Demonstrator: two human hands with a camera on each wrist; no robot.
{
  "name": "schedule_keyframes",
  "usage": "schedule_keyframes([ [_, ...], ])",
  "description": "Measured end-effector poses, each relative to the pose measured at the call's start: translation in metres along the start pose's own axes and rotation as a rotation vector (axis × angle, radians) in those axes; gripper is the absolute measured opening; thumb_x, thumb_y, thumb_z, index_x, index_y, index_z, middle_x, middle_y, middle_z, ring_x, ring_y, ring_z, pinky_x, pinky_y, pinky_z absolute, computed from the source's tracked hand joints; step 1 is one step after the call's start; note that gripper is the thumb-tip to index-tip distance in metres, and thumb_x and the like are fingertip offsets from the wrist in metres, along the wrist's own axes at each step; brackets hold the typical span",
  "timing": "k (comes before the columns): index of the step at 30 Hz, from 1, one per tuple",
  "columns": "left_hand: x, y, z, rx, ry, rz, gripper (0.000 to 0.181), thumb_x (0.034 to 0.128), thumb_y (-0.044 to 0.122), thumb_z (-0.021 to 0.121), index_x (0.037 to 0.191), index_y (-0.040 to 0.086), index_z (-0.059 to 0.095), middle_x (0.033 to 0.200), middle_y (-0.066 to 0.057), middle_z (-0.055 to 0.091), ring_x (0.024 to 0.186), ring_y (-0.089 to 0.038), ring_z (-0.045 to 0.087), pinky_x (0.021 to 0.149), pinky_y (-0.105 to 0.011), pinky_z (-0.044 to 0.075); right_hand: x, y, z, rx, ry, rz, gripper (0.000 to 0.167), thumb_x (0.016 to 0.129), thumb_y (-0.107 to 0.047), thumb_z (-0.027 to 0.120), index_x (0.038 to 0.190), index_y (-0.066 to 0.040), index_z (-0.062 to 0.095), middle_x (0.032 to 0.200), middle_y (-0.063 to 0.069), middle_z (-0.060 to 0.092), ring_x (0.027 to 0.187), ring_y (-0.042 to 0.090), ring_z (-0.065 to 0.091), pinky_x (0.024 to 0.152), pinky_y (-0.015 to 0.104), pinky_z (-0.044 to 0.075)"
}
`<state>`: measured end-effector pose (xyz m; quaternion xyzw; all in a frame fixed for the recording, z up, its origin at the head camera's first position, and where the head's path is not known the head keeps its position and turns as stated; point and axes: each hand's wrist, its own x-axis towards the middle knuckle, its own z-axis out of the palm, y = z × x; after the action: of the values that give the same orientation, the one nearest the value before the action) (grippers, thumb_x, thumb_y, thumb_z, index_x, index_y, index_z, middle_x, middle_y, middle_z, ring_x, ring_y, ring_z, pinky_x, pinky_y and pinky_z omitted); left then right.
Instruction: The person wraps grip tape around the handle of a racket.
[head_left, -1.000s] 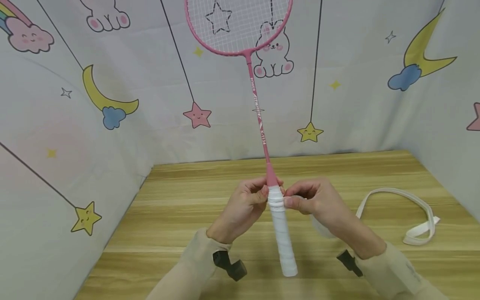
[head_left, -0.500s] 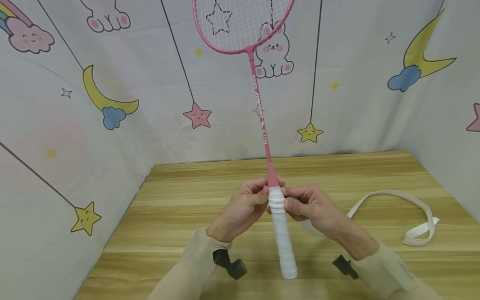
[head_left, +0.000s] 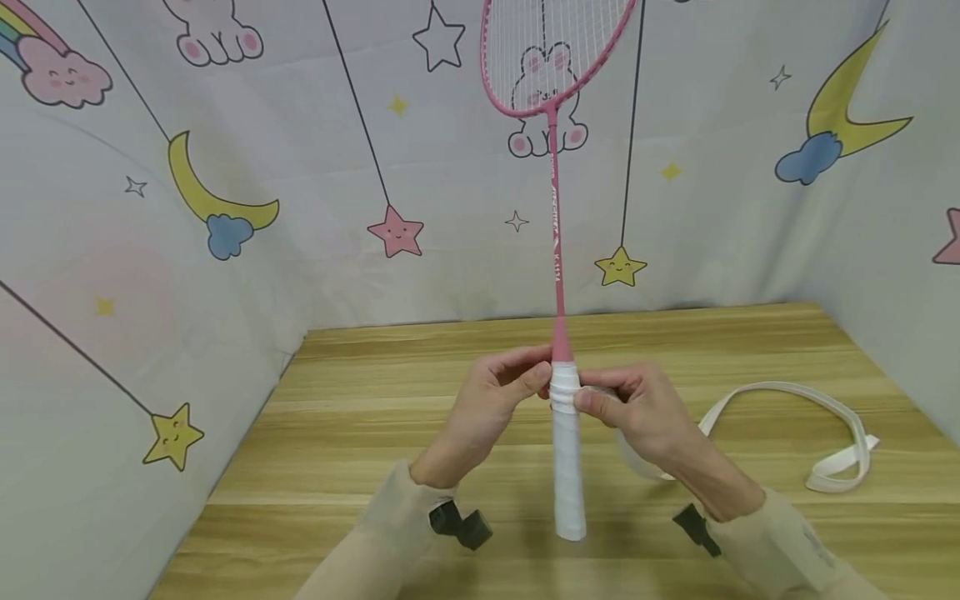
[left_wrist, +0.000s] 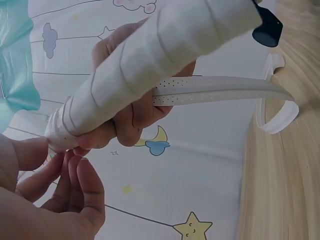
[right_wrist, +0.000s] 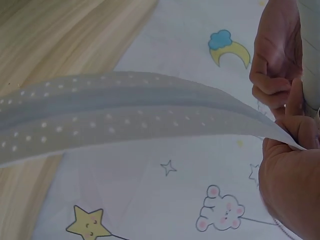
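A pink badminton racket [head_left: 557, 225] stands almost upright in the head view, its head cut off by the top edge. White tape is wound along its handle [head_left: 567, 475], with ridged turns at the upper end. My left hand [head_left: 483, 412] pinches the top of the handle between thumb and fingers, just below the pink cone. On the other side, my right hand [head_left: 648, 417] pinches the white perforated grip tape [right_wrist: 125, 105] against the handle. The tape's loose length hangs from the right fingers, as the left wrist view shows.
The tape's tail [head_left: 795, 386] curves over the wooden table [head_left: 375, 450] at the right and ends in a folded loop. Behind stands a white printed curtain [head_left: 450, 283] with stars, moons and bears. A dark camera mount [head_left: 461, 525] sits on the left wrist.
The racket has swung from leaning left to nearly upright, its head moving right and turning partly edge-on. Both hands stay at the upper handle; the right shifts only slightly.
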<state>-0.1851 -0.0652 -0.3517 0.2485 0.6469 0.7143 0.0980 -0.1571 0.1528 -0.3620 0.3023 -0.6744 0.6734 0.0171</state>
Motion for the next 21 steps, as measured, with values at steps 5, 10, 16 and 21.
schedule_keyframes([
  [5,0.0,0.001,0.01,0.164,0.096,0.004,0.041,0.1033,0.014,0.076,0.141,-0.003,0.07,0.125,-0.021,0.076,0.101,-0.008,0.069,0.091,-0.021,0.059,-0.002,-0.002,0.002,-0.131,0.12,0.085,0.029,0.103,0.002,0.07,0.127,0.018,0.07,0.114,0.002,0.085,0.102,-0.001,0.077,0.089,0.019,0.063],
  [10,0.001,-0.002,0.017,0.251,0.162,0.027,0.04,0.0972,0.013,0.084,0.133,-0.001,0.073,0.117,-0.023,0.076,0.098,-0.01,0.07,0.088,-0.021,0.059,-0.001,-0.003,0.009,-0.245,0.2,0.136,0.026,0.099,0.0,0.076,0.123,0.009,0.078,0.118,0.026,0.08,0.101,-0.001,0.076,0.086,0.019,0.063],
  [16,0.003,-0.002,0.018,0.172,0.214,0.015,0.029,0.0997,0.002,0.077,0.127,-0.007,0.074,0.12,-0.03,0.075,0.098,-0.007,0.069,0.086,-0.021,0.06,-0.001,-0.005,0.016,-0.322,0.232,0.14,0.024,0.097,-0.004,0.08,0.119,0.005,0.081,0.112,0.021,0.083,0.093,-0.004,0.074,0.08,0.019,0.062],
  [21,0.003,0.0,0.017,0.121,0.236,0.012,0.026,0.1023,0.001,0.072,0.125,-0.012,0.073,0.114,-0.025,0.076,0.095,-0.007,0.067,0.086,-0.023,0.058,-0.002,-0.01,0.019,-0.366,0.285,0.158,0.02,0.098,-0.007,0.081,0.115,0.002,0.083,0.109,0.019,0.084,0.078,0.001,0.065,0.072,0.019,0.058],
])
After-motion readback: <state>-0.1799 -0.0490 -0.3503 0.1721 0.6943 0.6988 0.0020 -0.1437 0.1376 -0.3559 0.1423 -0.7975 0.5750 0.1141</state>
